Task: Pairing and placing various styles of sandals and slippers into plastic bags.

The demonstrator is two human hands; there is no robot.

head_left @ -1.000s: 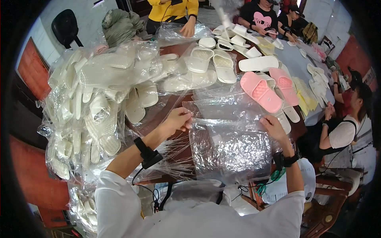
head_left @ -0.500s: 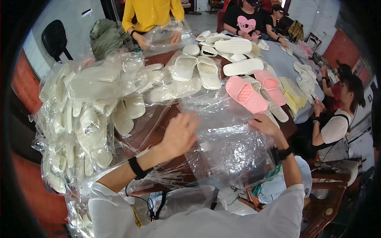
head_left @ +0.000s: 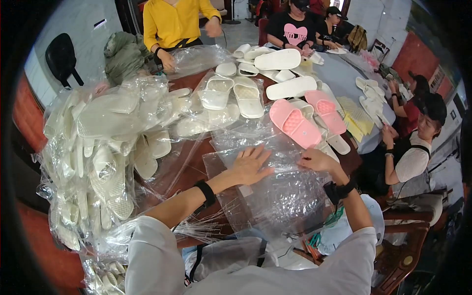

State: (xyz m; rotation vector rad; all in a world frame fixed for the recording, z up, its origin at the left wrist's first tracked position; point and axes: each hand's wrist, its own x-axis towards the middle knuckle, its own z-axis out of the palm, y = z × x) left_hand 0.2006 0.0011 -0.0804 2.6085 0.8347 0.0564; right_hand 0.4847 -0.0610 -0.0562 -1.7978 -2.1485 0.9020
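Note:
In front of me a stack of clear plastic bags (head_left: 285, 199) lies on the brown table. My left hand (head_left: 250, 164) rests on the upper part of the bags with its fingers spread. At their upper right, my right hand (head_left: 317, 160) pinches a bag's edge between bent fingers. Just beyond the right hand, a pair of pink slippers (head_left: 295, 124) lies on top of white ones. A pair of white slippers (head_left: 248, 98) sits farther left on clear plastic.
Bagged white slippers (head_left: 108, 115) are heaped high on the left. Loose white slippers (head_left: 278, 59) and yellow sheets (head_left: 358, 118) lie at the back right. Thin white ties (head_left: 204, 227) spread near my left forearm. A person in yellow (head_left: 174, 24) stands opposite; several others sit rightward.
My left hand has moved right and away from me, coming down flat on the bags. My right hand stays at the bag's edge. The person in yellow has lifted one hand off their plastic.

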